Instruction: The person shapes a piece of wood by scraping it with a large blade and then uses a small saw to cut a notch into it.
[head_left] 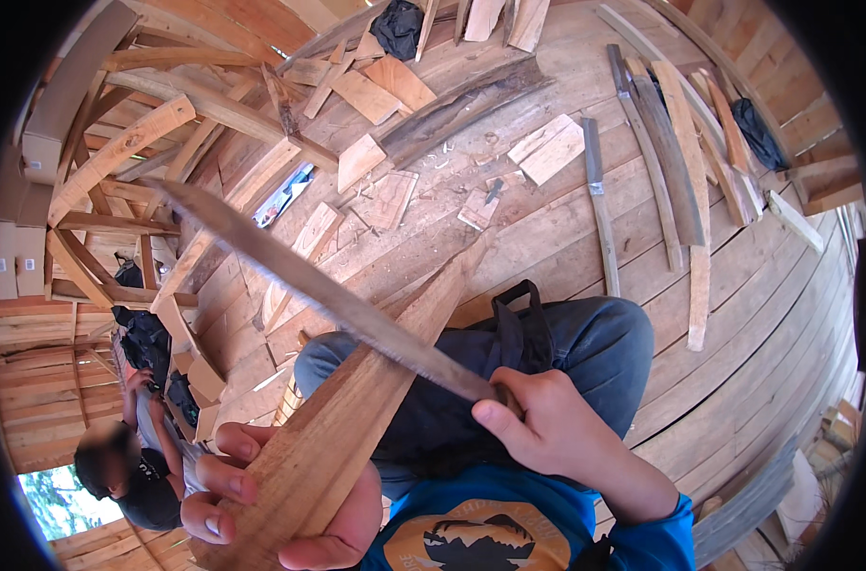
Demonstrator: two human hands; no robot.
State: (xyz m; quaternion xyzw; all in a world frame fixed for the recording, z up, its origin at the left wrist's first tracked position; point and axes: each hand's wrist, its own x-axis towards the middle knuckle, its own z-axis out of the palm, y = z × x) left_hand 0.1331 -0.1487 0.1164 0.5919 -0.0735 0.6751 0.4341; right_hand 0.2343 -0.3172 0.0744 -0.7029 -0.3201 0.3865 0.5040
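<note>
My right hand (568, 425) is closed around the short handle of a machete (304, 276) with a long, worn, brownish blade. The blade points toward the far left and crosses over a long wooden board (333, 428), with its lower part at the board's edge; whether it touches the wood, I cannot tell. My left hand (352, 521) grips the near end of that board, fingers on its left side and palm on its right. Tapering, the board slants up and away to the right, over my dark-trousered legs (585, 352).
Offcuts (547, 150) and shavings litter the plank floor ahead. Long slats (685, 190) lie to the right, a dark-handled tool (597, 190) beside them. At left stand wooden frames (128, 152) and cardboard boxes (19, 257). Another person (138, 466) sits at lower left.
</note>
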